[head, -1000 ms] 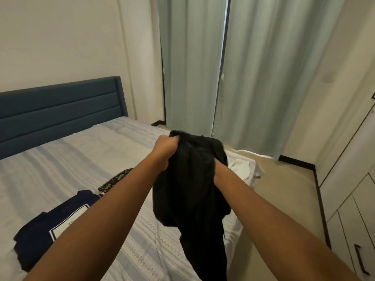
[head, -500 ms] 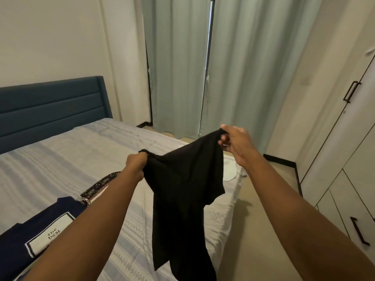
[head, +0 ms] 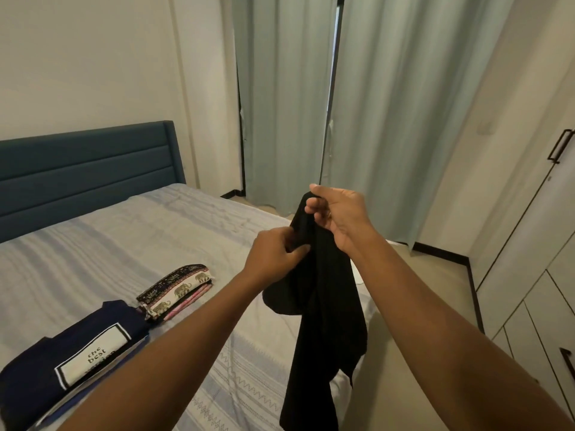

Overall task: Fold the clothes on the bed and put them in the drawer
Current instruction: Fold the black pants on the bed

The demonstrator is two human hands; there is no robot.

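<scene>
Both hands, left hand [head: 273, 255] and right hand [head: 337, 213], are pinching a limp, soft black cloth garment [head: 320, 306] hanging crumpled mid-frame above the striped bed [head: 124, 244].

Pale green curtains [head: 289, 104] hung full-length, drawn almost shut, with a thin dark gap [head: 338, 57] between the two panels. Left of the curtains stood a plain cream wall [head: 93, 57]. Well to the right of the curtains rose a tall wardrobe [head: 525, 219] with a black bar handle [head: 560, 146] on its door. Below the curtains lay a beige floor [head: 432, 293], edged with a black skirting [head: 441, 252] running off to their right.
</scene>
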